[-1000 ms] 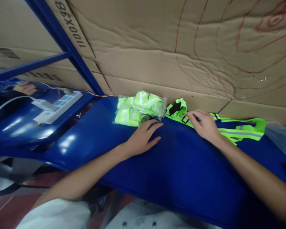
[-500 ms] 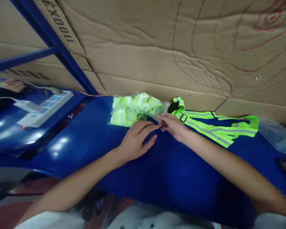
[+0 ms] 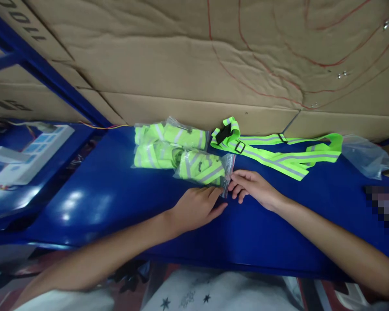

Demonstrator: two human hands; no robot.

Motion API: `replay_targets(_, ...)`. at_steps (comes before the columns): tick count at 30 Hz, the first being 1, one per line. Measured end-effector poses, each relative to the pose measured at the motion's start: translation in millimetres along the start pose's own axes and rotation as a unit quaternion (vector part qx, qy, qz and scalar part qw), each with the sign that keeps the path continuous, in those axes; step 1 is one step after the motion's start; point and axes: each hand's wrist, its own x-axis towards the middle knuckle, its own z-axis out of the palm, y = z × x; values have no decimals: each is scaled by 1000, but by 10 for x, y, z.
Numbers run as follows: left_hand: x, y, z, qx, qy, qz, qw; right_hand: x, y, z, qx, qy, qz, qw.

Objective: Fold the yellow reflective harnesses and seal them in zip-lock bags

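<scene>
A clear bag with a folded neon-yellow reflective strap [image 3: 202, 167] lies on the blue metal table [image 3: 116, 194]. My right hand [image 3: 251, 188] pinches the bag's open end by the red seal line. My left hand [image 3: 196, 207] rests flat on the table, fingertips touching the bag's near edge. Behind it lie two more bagged straps [image 3: 164, 144]. An unfolded neon reflective strap with black buckles [image 3: 272, 151] stretches along the back of the table to the right.
A cardboard wall [image 3: 194, 65] rises behind the table. An empty clear bag [image 3: 365, 155] lies at the far right. A white power strip [image 3: 29, 155] sits on a lower blue surface at left, beside a blue rack post [image 3: 45, 73].
My right hand left the loose strap, moved left and pulled one bagged strap off the pile toward me. My left hand followed to the bag's near edge.
</scene>
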Motion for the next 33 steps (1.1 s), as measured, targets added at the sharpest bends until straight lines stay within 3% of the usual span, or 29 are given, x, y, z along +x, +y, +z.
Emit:
replay_targets(6,93,93,-156,-100,-35,-129,986,-201,107,57,-91,-32,-65,993)
replay_targets(9,63,146,-131,-93,-32,-76,992,-346,186,106,-135,-25,-111,984)
replay_targets(12,-18,167,-141,-67,43,-14,997,-402,226,148,-240,-10,-184,953)
replay_targets(14,-51,135,-219,-60,110,-3,992,-390,230,169,-285,9,-213,935)
replay_targets(16,-51,68,-334,-43,166,-5,985,-359,222,177,-288,27,-214,933)
replay_targets(20,3,-65,-464,-32,222,-14,974,-329,208,163,-291,52,-221,929)
replay_targets(25,20,-39,-271,-89,215,21,972,-422,258,185,-267,46,-241,932)
replay_targets(28,-17,11,-182,-106,208,48,971,-436,269,190,-263,74,-241,931)
replay_targets(30,-38,-1,-200,-94,187,77,975,-399,257,166,-270,99,-208,935)
replay_targets(33,-17,-134,-301,-29,154,145,977,-319,228,106,-243,86,-131,957)
